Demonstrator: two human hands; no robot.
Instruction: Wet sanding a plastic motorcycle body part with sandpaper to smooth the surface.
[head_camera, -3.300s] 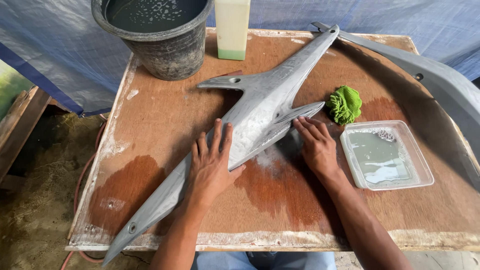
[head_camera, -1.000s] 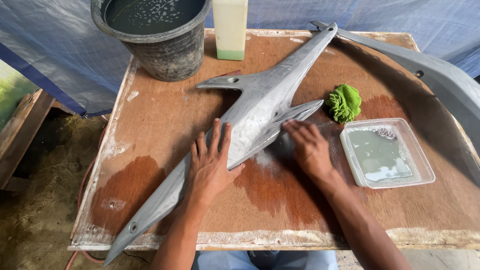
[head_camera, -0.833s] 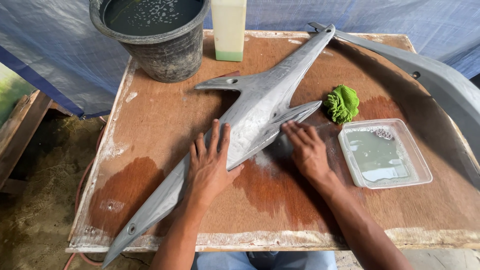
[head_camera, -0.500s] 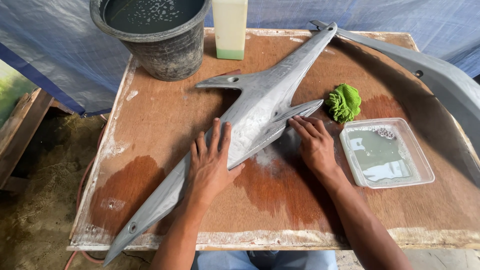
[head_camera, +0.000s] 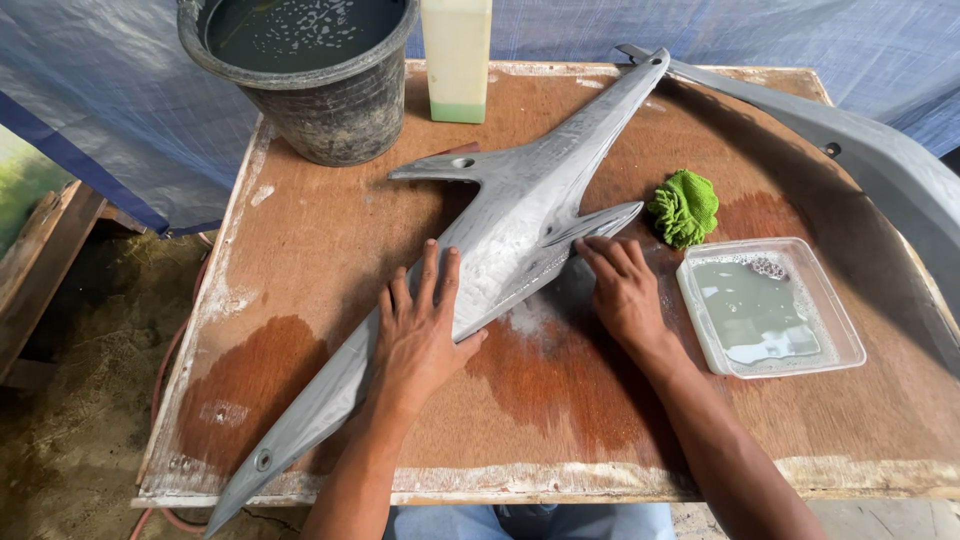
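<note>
Across the board, grey panel (head_camera: 520, 225) runs lower-left to upper-right.

Bucket (head_camera: 300, 70) rim and pale bottle (head_camera: 457, 55) top cut by upper edge. Second grey panel (head_camera: 880, 160) runs off right edge. Anything under right hand (head_camera: 625, 290) hidden; possibly an abrasive sheet, cannot tell.

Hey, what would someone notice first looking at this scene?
A long grey panel with pointed fins lies diagonally across the wet wooden table. The left hand presses flat on it while the right hand rests at its lower fin, near a green cloth.
</note>
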